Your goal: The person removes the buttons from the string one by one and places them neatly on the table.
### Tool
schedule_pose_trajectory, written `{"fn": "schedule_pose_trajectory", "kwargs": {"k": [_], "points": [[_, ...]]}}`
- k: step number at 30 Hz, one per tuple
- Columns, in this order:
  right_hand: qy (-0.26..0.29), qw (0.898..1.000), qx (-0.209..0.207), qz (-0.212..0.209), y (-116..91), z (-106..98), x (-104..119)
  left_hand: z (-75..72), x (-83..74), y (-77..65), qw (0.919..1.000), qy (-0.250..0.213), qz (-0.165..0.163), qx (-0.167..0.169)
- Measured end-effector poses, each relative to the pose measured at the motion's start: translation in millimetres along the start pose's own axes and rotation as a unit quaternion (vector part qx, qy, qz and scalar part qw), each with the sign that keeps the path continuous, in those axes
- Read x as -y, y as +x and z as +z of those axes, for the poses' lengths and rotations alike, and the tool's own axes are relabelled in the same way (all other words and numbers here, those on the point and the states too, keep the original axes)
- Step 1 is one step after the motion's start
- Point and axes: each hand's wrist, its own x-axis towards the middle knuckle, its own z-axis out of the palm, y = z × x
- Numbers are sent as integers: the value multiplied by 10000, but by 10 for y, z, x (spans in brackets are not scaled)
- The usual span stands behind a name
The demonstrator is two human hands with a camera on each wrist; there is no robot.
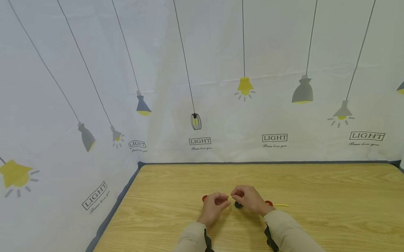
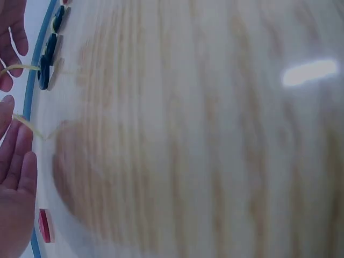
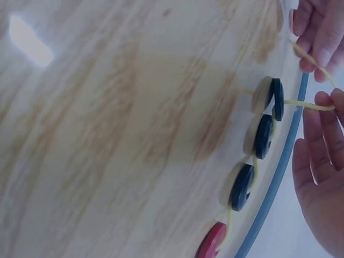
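Thin yellow cord runs through a row of dark, button-like discs and a red disc in the right wrist view. My right hand pinches the cord a short way beyond the endmost dark disc. Opposite it, my left hand holds another stretch of the cord between thumb and fingers. Both hands' fingertips are close together above the table. In the head view, one dark disc shows under my right hand, which hides the others.
A separate red disc lies beside my left hand. Past my right wrist, a yellow cord tail extends from a red disc. The wood-grain table meets a white, lamp-printed sheet at the back and left.
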Motion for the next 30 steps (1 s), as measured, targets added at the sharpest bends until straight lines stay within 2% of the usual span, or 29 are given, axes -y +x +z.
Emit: {"fn": "schedule_pose_trajectory", "kwargs": {"k": [4, 8, 14, 18, 23, 25, 30], "points": [[12, 10000, -69, -24, 0, -8, 2, -13, -29, 22, 10000, -43, 22, -59], [-46, 9998, -102, -135, 8, -11, -12, -61, -103, 47, 9997, -205, -94, -127], [-68, 10000, -10, 39, 23, 9, -51, -114, -195, 56, 9994, -289, -143, -92], [-150, 9999, 5, 50, 19, 22, -89, -130, -266, 38, 9995, -314, -53, -88], [-251, 9997, -31, -68, -5, 11, -115, -176, -444, -44, 9993, -350, 121, -61], [-225, 9997, -21, -67, -14, 4, -120, -185, -440, -62, 9995, -301, 94, -23], [-115, 9999, 15, -27, -14, -2, -144, -156, -221, -15, 9999, -65, -116, 2]]}}
